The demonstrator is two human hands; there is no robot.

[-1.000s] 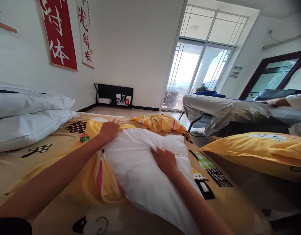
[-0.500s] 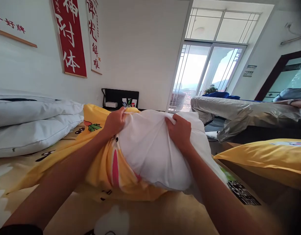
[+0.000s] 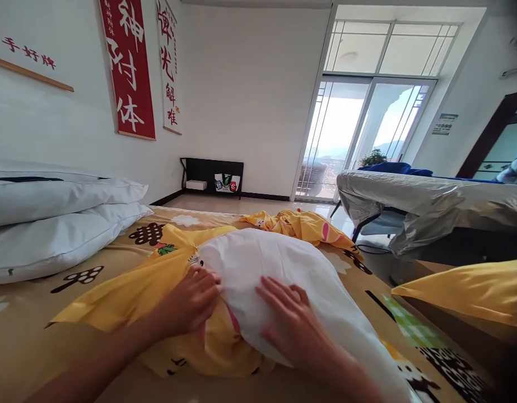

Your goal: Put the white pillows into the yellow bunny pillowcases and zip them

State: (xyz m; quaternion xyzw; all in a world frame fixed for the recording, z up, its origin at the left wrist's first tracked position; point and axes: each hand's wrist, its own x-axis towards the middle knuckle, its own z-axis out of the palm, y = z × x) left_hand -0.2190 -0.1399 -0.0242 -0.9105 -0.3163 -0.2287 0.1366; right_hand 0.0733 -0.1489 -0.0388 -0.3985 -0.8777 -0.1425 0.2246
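Note:
A white pillow [image 3: 275, 252] lies on the bed, its left end inside a yellow pillowcase [image 3: 136, 285] with cartoon prints. My left hand [image 3: 195, 299] is closed on the pillowcase's opening edge, where the yellow cloth meets the white pillow. The fingertips of that hand are partly hidden. Slightly blurred, my right hand [image 3: 292, 319] rests on top of the pillow with its fingers stretched out. The pillow's right end runs toward me beneath my right forearm.
Two white pillows [image 3: 65, 235] are stacked at the left. Crumpled yellow cloth [image 3: 300, 224] lies at the bed's far edge. A yellow pillow [image 3: 472, 291] sits at the right. Beyond stands a table under a plastic cover [image 3: 392, 184]. Printed bedding [image 3: 111, 252] covers the bed.
Both hands have come down and nearer to me. My right hand has let go of the pinched white fabric and spread its fingers. The pillow now lies lower, exposing the yellow cloth behind.

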